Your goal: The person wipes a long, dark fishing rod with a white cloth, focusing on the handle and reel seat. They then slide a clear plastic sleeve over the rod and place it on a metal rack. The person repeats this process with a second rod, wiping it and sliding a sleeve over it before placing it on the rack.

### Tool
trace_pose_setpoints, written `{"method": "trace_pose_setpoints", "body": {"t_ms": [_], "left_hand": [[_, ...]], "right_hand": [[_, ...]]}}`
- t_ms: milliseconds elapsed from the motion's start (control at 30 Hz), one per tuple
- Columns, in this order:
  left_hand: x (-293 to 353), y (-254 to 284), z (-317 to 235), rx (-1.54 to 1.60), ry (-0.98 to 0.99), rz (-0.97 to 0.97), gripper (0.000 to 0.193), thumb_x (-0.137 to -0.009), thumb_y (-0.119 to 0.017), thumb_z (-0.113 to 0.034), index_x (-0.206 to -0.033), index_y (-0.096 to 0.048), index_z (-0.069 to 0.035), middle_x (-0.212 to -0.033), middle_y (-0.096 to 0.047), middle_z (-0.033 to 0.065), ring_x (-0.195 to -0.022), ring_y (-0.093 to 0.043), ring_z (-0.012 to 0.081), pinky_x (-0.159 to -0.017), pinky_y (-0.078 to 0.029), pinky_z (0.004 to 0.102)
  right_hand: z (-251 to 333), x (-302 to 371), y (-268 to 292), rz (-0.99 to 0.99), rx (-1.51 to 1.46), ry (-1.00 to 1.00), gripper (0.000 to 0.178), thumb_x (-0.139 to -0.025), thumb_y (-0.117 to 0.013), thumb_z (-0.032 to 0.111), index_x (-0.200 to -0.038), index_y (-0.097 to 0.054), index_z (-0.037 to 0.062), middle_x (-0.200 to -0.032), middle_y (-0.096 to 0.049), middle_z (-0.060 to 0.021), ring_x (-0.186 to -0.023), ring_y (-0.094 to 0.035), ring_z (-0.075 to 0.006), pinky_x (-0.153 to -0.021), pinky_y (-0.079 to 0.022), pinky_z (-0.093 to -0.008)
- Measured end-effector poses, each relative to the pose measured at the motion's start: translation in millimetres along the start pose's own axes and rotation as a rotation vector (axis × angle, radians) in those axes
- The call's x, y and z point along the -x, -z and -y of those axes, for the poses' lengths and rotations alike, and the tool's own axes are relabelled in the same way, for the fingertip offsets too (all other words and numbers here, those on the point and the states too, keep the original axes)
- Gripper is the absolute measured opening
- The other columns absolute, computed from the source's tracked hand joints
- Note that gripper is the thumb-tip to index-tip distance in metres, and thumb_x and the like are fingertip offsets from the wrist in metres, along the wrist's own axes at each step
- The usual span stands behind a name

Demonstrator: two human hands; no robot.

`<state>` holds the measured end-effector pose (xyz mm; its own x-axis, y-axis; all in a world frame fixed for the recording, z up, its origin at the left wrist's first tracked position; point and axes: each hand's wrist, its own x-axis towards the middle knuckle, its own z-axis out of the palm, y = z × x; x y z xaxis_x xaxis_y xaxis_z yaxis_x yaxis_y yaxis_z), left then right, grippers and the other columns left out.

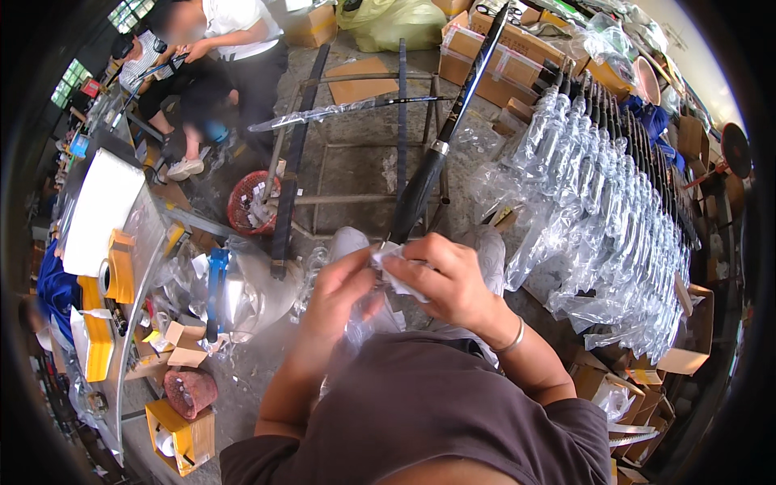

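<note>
A black fishing rod (418,192) with a silver ring slants up and away from my lap, its thick butt end between my hands. My right hand (453,283), wearing a bracelet, is closed with its fingers pinching a crumpled white cloth or tissue (398,273) against the rod's lower end. Close beside it, my left hand (339,291) is curled in from the left, partly blurred; what its fingers hold is hidden. Clear plastic (368,331) lies in my lap beneath the hands.
Ahead stands a metal rack (402,129) with a plastic-sleeved rod (323,115) across it. Many sleeved rods (598,178) lean in a row at right. A red basket (252,202) is left of the rack. A cluttered table (153,234) stands left; two people (218,48) work beyond.
</note>
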<state>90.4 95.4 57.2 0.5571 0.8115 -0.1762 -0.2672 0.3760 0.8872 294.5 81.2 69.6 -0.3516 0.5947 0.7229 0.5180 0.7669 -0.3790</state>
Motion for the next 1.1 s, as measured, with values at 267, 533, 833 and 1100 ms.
{"method": "trace_pose_setpoints", "body": {"t_ms": [267,533,833,1100], "left_hand": [[-2,2,3,0.133,0.000,0.121,0.031,-0.097,-0.051,-0.020,-0.114,-0.054,0.006,-0.098,-0.061,0.0105,-0.057,-0.050,0.0102,-0.047,-0.037,0.0212],[-6,-5,11,-0.143,-0.057,-0.030,0.034,-0.096,-0.052,-0.012,-0.125,-0.051,0.004,-0.093,-0.060,0.0072,-0.059,-0.051,0.0081,-0.048,-0.039,0.0207],[-18,-5,14,-0.629,-0.342,-0.277,0.039,-0.092,-0.060,-0.007,-0.129,-0.050,0.000,-0.085,-0.060,0.0026,-0.059,-0.053,0.0048,-0.049,-0.040,0.0188],[-16,-6,13,-0.530,-0.253,-0.212,0.039,-0.090,-0.061,-0.004,-0.128,-0.051,0.000,-0.082,-0.060,0.0014,-0.059,-0.053,0.0047,-0.050,-0.041,0.0186]], "right_hand": [[-38,-9,16,-0.803,-1.039,-0.833,0.025,-0.091,-0.060,0.017,-0.111,-0.054,0.0037,-0.104,-0.063,-0.0089,-0.096,-0.062,-0.0209,-0.084,-0.050,-0.0305],[-30,-14,2,-0.599,-1.419,-0.900,0.032,-0.097,-0.049,0.014,-0.126,-0.049,0.0016,-0.117,-0.061,-0.0076,-0.105,-0.059,-0.0169,-0.091,-0.047,-0.0324],[-12,19,-20,0.077,-0.460,-0.658,0.026,-0.081,-0.067,0.002,-0.106,-0.060,-0.0045,-0.096,-0.059,-0.0146,-0.092,-0.060,-0.0230,-0.082,-0.047,-0.0347],[-24,-31,34,-0.397,0.113,-0.433,0.037,-0.079,-0.063,-0.008,-0.115,-0.061,0.0011,-0.106,-0.053,-0.0146,-0.095,-0.056,-0.0276,-0.078,-0.050,-0.0359]]}}
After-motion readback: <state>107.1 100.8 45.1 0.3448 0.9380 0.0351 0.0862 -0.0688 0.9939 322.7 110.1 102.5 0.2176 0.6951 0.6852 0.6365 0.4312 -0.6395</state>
